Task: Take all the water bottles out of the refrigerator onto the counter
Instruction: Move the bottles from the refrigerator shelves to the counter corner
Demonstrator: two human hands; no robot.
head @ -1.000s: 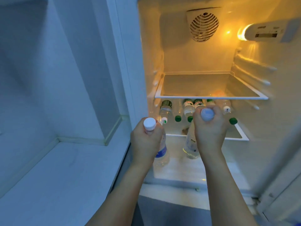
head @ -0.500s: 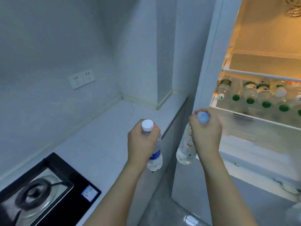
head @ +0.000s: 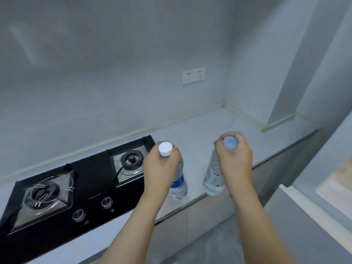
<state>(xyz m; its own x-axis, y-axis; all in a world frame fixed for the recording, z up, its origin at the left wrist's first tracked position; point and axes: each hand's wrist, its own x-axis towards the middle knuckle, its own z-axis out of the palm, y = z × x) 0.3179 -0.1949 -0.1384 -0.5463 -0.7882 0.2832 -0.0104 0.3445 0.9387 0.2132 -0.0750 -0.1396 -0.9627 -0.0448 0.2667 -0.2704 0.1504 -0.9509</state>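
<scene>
My left hand (head: 162, 168) grips the neck of a clear water bottle with a white cap and blue label (head: 178, 183). It hangs upright over the front of the white counter (head: 205, 134), just right of the hob. My right hand (head: 235, 159) grips a second clear bottle with a pale blue cap (head: 212, 178), upright over the counter's front edge. Whether either bottle's base touches the counter I cannot tell. The refrigerator (head: 335, 183) shows only as a lit sliver at the right edge.
A black two-burner gas hob (head: 76, 183) with two knobs fills the counter's left part. A double wall socket (head: 194, 75) sits above the counter. A wall column (head: 282, 92) juts out at the counter's right end. Cabinet fronts and floor lie below the edge.
The view has swung left from the open refrigerator to the counter. Both hands carried their bottles out of the fridge and now hold them over the counter beside the hob.
</scene>
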